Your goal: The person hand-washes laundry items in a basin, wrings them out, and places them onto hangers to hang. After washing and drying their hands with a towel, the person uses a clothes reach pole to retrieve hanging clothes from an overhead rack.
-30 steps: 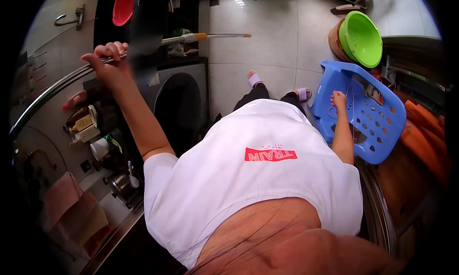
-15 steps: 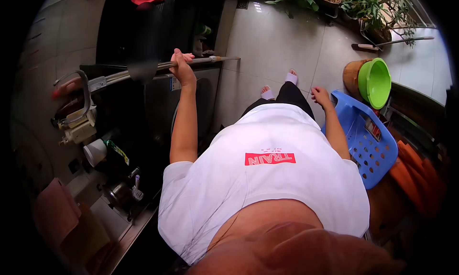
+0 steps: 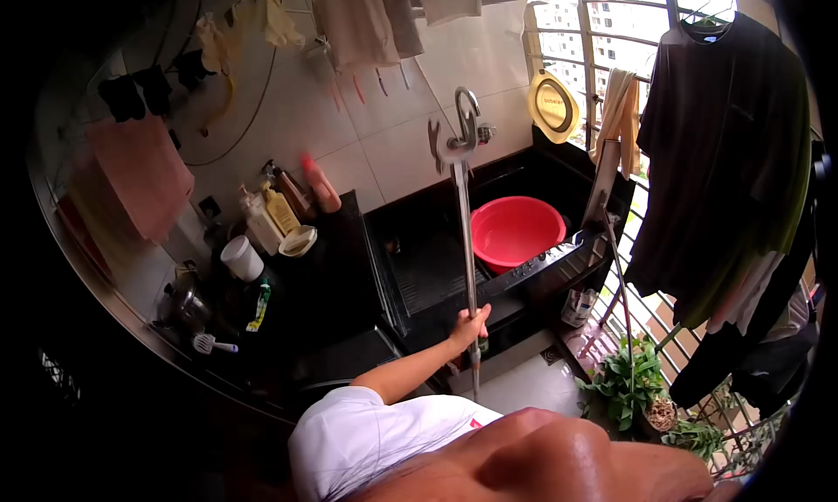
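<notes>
My left hand (image 3: 470, 327) is closed around the lower part of a long metal clothes pole (image 3: 465, 240). The pole stands nearly upright in view, its forked hook head (image 3: 457, 144) at the top. Behind its shaft is a black sink (image 3: 428, 275), where a red plastic basin (image 3: 515, 227) sits just to the right of the pole. My right hand is out of the frame.
A dark T-shirt (image 3: 720, 144) and other clothes hang on the right by the window bars. Light garments (image 3: 358, 22) hang overhead. Bottles (image 3: 279, 207) and a white cup (image 3: 242, 257) stand on the left counter. Potted plants (image 3: 624, 384) are at the lower right.
My view has swung up from the floor to the sink and hanging clothes. The pole has gone from lying sideways to nearly upright, still in my left hand. My right hand has left view.
</notes>
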Demonstrator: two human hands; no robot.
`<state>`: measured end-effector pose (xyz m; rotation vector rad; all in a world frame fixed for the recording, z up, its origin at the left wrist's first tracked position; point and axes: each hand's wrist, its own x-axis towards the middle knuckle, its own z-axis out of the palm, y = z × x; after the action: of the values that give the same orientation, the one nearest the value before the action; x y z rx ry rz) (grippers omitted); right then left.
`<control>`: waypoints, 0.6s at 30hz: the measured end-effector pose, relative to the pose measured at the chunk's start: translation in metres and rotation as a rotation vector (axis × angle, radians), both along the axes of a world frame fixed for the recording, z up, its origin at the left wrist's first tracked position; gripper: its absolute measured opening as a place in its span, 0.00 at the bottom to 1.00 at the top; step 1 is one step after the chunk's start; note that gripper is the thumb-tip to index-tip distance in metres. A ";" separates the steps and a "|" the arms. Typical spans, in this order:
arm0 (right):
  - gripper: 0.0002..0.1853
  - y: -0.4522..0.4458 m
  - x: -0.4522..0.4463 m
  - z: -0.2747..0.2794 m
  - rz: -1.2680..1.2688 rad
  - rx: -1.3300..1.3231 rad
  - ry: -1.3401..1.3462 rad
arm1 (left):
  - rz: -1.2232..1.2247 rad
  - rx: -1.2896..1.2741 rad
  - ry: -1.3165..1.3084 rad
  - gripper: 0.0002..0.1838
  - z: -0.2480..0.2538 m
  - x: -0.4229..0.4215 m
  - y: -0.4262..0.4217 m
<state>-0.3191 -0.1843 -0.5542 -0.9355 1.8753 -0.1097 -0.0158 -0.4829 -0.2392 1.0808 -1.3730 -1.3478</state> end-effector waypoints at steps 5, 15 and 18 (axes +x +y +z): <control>0.54 -0.119 0.020 0.083 0.166 -0.666 -0.038 | -0.201 -0.064 0.090 0.28 0.111 -0.041 -0.023; 0.42 -0.198 0.058 0.173 -0.114 -0.884 0.003 | -0.896 0.029 0.409 0.29 0.203 -0.116 -0.054; 0.33 -0.184 0.032 0.137 -0.229 -0.811 -0.277 | -1.182 -0.001 0.488 0.30 0.243 -0.131 -0.082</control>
<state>-0.2871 -0.3678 -0.4176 -1.1464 1.6670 -1.1445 -0.1471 -0.5651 0.0040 -0.2244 -1.6452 -2.2101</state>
